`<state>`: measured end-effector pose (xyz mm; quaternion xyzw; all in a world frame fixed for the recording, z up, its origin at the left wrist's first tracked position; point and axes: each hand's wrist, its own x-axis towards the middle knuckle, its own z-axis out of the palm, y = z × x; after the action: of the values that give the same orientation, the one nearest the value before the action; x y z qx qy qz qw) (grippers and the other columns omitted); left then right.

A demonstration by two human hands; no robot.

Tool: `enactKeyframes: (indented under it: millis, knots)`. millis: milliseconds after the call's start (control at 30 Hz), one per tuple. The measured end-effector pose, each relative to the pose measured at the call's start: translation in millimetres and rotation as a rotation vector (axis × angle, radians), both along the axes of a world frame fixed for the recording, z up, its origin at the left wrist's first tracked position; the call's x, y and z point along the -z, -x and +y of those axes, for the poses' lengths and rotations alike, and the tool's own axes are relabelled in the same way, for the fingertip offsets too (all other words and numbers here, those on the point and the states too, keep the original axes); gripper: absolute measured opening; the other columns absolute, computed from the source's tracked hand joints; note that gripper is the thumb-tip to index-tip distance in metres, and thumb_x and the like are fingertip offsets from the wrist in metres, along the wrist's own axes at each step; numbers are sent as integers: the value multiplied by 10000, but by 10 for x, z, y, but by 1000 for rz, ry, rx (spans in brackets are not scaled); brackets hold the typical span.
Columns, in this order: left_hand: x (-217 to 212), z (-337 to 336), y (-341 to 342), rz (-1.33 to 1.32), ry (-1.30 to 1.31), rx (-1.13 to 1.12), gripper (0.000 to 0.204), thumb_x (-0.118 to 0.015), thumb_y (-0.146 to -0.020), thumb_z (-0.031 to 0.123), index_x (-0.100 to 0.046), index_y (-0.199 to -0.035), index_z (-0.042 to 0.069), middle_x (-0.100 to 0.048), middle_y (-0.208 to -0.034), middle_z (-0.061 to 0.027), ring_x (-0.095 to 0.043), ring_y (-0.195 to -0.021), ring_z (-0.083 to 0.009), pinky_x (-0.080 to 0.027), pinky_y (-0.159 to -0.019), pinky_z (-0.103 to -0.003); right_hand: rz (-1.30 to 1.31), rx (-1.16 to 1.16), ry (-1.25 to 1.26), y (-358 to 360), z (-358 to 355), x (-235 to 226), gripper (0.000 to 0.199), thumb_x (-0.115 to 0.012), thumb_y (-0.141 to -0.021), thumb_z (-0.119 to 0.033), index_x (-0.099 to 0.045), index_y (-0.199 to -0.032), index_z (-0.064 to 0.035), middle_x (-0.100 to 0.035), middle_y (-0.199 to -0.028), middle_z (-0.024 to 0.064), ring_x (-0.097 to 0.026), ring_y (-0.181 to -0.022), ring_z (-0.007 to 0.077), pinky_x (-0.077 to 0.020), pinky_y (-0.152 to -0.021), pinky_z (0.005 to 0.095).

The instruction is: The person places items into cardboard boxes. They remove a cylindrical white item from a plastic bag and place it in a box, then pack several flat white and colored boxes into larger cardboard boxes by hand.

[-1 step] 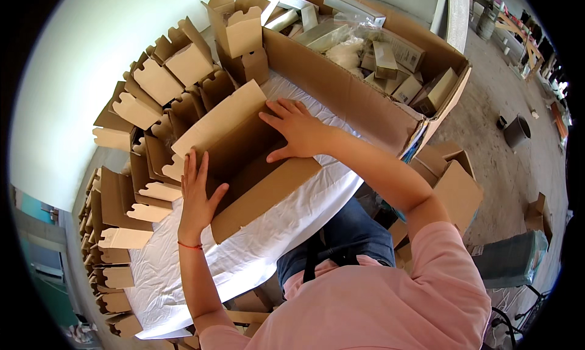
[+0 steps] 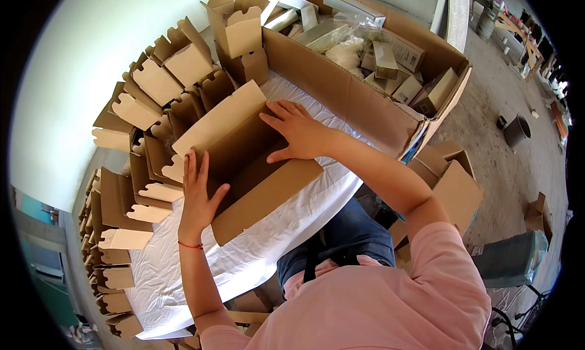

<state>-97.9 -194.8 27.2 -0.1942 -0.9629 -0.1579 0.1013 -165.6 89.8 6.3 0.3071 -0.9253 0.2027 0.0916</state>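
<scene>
Standing between two bare hands: one long cardboard box [image 2: 250,161], open-topped, on a white-clothed worktop [image 2: 164,277].

Edges and room: near edge of the worktop just on the person's side of the box; bare cloth to the box's near left; narrower cloth strip off the box's right end, as far as a large carton [image 2: 347,88] of small boxes and plastic bags. Notched-flap cartons [image 2: 158,82] crowded close along the box's far side and far left.

Orientation: long axis oblique, near left to far right; opening upward; far flap [image 2: 219,118] raised, near flap [image 2: 268,200] sloped outward toward the person.

Left hand [image 2: 201,194]: at the box's left end, fingers spread, thumb well apart. Right hand [image 2: 298,130]: at its right end, fingers splayed wide, thumb by the near flap. Firmness of contact: cannot tell.
</scene>
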Motion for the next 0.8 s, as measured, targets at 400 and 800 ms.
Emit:
enactKeyframes:
  millis: [400,800]
  knots:
    - [-65,45,-3,65,48,-19,755,-680,-786,310,-333,-1379,-2,-382,-1337,-199,-341,-1244,-379,-299,-1033,-440,-3,-124,101,-283,232,-33,898,-677,-659,-618,-459,-1325,-56,-302,-1441,204,-142,-1380,384,-120,-1118,493]
    - [48,93,-20,23,-290,-13,520,-625,-835,222,-446,-1277,14,-472,-1249,-186,-407,-1182,-352,-301,-1027,-422,-28,-226,47,-557,405,-11,873,-770,-567,-532,-522,-1281,-95,-317,-1443,166,-80,-1402,355,-79,-1118,525]
